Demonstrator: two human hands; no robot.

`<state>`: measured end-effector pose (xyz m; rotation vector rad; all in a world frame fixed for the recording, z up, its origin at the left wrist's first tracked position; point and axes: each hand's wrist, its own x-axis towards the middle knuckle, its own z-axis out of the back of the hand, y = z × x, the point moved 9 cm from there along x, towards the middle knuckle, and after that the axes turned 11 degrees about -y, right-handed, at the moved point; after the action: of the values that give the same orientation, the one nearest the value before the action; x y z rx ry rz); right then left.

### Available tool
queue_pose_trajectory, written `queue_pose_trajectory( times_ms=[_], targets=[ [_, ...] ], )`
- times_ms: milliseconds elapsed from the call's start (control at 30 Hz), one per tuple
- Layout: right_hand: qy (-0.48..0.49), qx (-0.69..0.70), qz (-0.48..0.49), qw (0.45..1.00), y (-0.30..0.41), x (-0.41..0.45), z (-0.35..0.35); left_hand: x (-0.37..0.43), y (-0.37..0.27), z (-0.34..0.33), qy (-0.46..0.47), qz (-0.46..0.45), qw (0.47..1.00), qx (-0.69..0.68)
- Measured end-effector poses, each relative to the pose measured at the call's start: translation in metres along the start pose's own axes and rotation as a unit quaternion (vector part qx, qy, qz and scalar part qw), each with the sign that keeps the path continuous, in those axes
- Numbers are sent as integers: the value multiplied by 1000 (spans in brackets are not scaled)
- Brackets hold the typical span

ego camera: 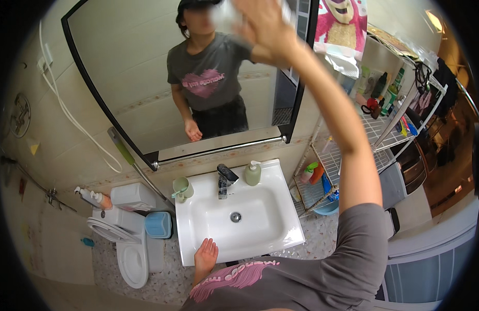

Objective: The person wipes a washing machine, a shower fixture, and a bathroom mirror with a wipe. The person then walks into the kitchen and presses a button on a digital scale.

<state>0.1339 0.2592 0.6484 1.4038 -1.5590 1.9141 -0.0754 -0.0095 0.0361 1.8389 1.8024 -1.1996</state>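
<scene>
Raised in front of the wall mirror (142,77), my right hand (263,31) is blurred, with a blurred white thing by its fingers that I cannot make out. My left hand (207,254) is low at the near left edge of the white washbasin (259,248), palm up, fingers extended, holding nothing. A black faucet (224,180) stands at the basin's back. To its right is a green soap pump bottle (253,173); to its left, a green cup (184,187) with a toothbrush in it. The mirror reflects my grey shirt and both arms.
A toilet (132,264) with a raised lid and a blue bin (158,224) stand left of the basin. Right of it is a wire shelf rack (383,134) with bottles. A towel bar (224,149) runs under the mirror; a pink patterned hanging (340,27) is beside it.
</scene>
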Motion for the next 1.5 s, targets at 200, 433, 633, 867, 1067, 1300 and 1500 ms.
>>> queue_pose_trajectory(
  times_ms=[200, 433, 633, 867, 1067, 1300, 1500],
  targets=[
    [-125, -79, -182, 972, -77, 31, 26, 4, -10, -41, 20, -29, 999, -23],
    [103, 83, -285, 949, 104, -288, 10, 2, 0, -5, -48, -19, 999, 2],
    [48, 57, -269, 960, 45, -190, 11, 4, -18, 33, -81, -32, 996, -22],
    [-130, -59, -212, 967, -109, 18, 24, 7, -17, 10, -77, -18, 997, -5],
    [-108, -59, -211, 970, -112, 22, 19, 5, -23, -4, -28, -31, 998, -46],
    [-27, 20, -303, 952, 27, -218, 23, 0, -11, 22, -76, 11, 997, 9],
    [-32, -29, -470, 882, 71, -287, 25, -1, -42, 28, -48, -3, 999, -6]
  ],
)
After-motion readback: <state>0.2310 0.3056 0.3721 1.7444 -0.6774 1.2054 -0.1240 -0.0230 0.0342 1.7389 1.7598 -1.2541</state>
